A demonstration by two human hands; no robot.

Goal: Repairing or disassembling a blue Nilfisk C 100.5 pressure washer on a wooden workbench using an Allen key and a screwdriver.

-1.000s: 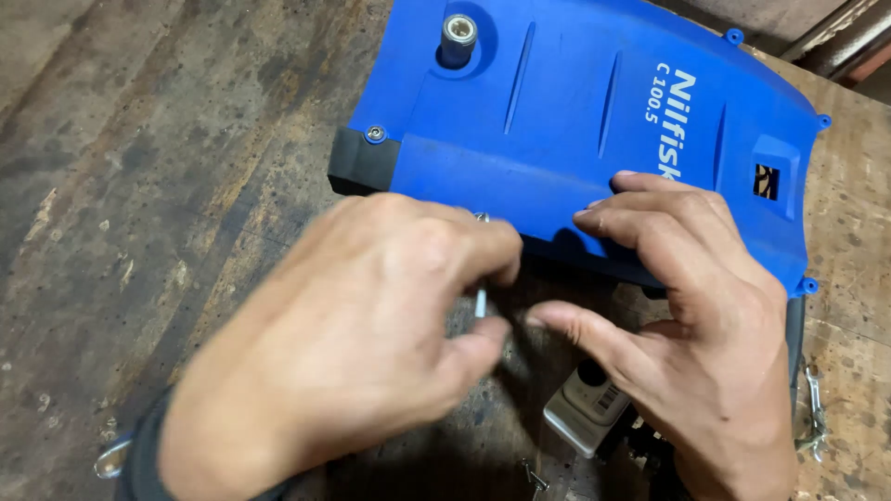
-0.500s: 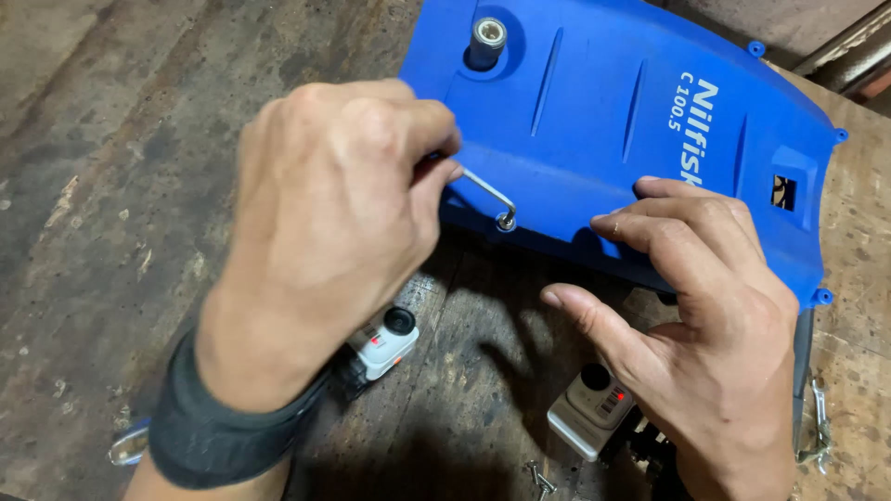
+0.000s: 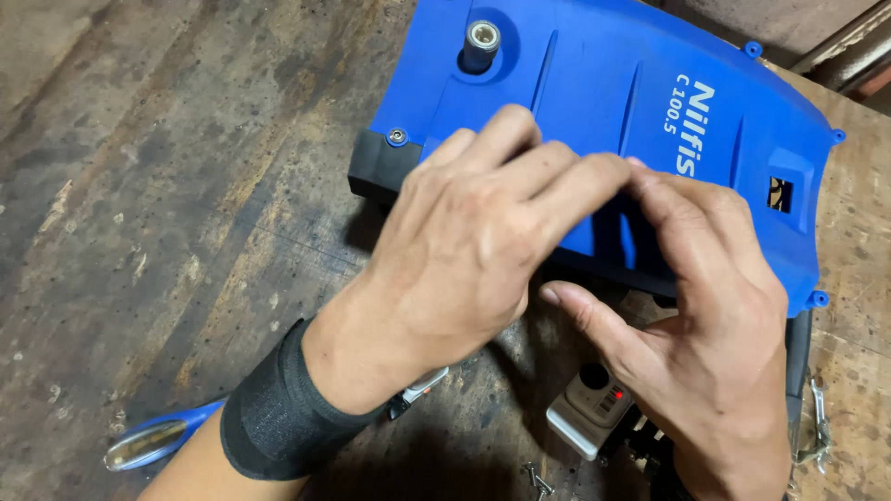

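A worn, stained wooden worktop (image 3: 167, 186) fills the view. On its upper right part lies a big blue plastic machine housing (image 3: 603, 83), ribbed on top, with a black block at its left corner (image 3: 371, 172) and a short blue spout with a metal tip (image 3: 481, 42) standing up near the top edge.

The left hand (image 3: 473, 241), a black wrist wrap (image 3: 274, 408) below it, lies across the housing's lower edge with its fingers curled and pressed on the blue plastic; whether anything sits inside that curl cannot be told. The right hand (image 3: 705, 325) meets it from the right, fingertips touching the left fingers on the housing, thumb stretched out below the edge, grasping nothing that shows.

Under the right hand sits a small grey box with a black knob (image 3: 589, 417). A blue-handled tool (image 3: 158, 441) lies at lower left, and a few loose screws (image 3: 536, 481) rest near the bottom edge.
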